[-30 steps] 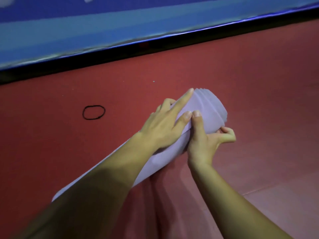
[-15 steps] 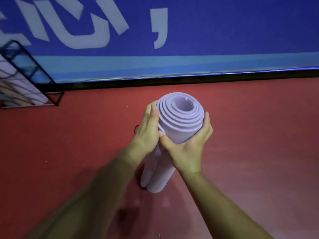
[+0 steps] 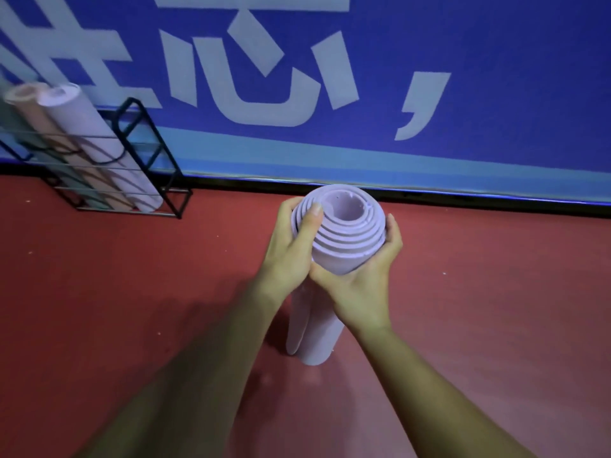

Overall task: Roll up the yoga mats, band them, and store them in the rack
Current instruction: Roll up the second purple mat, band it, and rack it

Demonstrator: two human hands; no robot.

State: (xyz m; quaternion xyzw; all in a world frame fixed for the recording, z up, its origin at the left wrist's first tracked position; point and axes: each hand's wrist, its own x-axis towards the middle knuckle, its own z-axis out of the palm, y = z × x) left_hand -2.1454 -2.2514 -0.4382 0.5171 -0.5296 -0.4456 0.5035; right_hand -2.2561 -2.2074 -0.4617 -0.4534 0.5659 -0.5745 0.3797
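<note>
Near the far edge of the red floor (image 3: 496, 309), just short of the black strip (image 3: 463, 195) under the wall, you hold the rolled lilac yoga mat (image 3: 344, 249) standing on end. Its lower end rests on the floor; its upper end faces up at you, the spiral of layers stepped so that the inner turns stand higher than the outer ones. Your left hand (image 3: 291, 249) grips the top of the roll from its left side; its fingers (image 3: 289, 206) are curled close together round the far side, and the thumb (image 3: 312, 219) lies across the stepped layers. Your right hand (image 3: 363, 285) cups the roll from the near right; its palm is pressed to the outer layer, and its fingers (image 3: 391, 226) are held together and wrapped up the right side. Lower down, the outer flap (image 3: 296, 328) of the mat stands slightly off the roll on the left.

Well apart from the mat, toward the far left corner of the floor, a black wire rack (image 3: 165, 180) stands against the blue wall banner (image 3: 496, 94), which carries large white characters. Rolled mats lean in the rack, among them a lilac roll (image 3: 99, 133) nearest its right end and a beige roll (image 3: 36, 114) just beside it; what lies further left is too blurred to tell.
</note>
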